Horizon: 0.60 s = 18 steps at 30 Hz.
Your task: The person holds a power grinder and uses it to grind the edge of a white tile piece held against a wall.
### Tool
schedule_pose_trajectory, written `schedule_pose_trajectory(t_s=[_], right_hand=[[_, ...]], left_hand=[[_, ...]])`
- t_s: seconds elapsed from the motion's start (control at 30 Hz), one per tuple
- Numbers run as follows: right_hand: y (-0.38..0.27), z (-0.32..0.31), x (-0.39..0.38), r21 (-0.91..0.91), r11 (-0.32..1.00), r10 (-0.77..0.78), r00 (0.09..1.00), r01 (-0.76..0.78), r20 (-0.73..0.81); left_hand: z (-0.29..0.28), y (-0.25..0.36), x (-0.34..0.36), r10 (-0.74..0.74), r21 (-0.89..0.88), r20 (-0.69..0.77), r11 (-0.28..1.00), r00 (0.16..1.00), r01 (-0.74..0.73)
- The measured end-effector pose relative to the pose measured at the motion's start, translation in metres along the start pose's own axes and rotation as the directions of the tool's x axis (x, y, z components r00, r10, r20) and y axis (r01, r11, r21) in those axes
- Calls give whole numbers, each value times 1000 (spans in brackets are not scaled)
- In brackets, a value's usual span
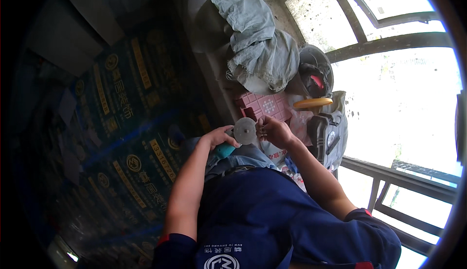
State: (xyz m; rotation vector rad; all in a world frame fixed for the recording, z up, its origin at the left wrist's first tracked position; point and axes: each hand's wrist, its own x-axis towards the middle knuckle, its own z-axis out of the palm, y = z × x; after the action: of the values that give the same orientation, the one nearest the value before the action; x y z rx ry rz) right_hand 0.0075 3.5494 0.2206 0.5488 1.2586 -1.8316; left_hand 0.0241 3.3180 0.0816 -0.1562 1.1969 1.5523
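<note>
A round pale grey disc (244,128) with a small hub at its centre is mounted on a teal power tool that looks like an angle grinder (224,150), held in front of my waist. My left hand (219,136) is wrapped round the tool's teal body, thumb toward the disc. At the disc's right edge, my right hand (276,131) is closed, with thumb and forefinger pinched together at the rim. Something small and shiny shows by its curled fingers, too small to name.
Beyond my hands lies a pink patterned box (265,104), with grey-green cloth (265,40) heaped behind it. A dark bucket (327,69), a yellow ring-shaped piece (313,103) and a grey tool case (329,140) stand right, by the windows. Printed dark green sheeting (141,171) covers the left floor.
</note>
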Motion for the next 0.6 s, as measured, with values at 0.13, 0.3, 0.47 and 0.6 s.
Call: schedule_pose_trajectory(t_s=[0.13, 0.3, 0.47, 0.6], right_hand=[[-2, -21, -6, 350, 933, 25, 983, -88, 182], [21, -12, 3, -518, 842, -12, 954, -153, -300], [44, -16, 6, -109, 982, 147, 987, -154, -70], [54, -54, 14, 265, 960, 121, 987, -89, -107]], left_hand=[[-3, 2, -4, 9, -92, 71, 996, 997, -2], [-2, 6, -10, 2, -57, 0, 998, 1000, -2], [-4, 4, -14, 3, -81, 3, 997, 1000, -3], [-7, 3, -22, -12, -162, 49, 987, 999, 20]])
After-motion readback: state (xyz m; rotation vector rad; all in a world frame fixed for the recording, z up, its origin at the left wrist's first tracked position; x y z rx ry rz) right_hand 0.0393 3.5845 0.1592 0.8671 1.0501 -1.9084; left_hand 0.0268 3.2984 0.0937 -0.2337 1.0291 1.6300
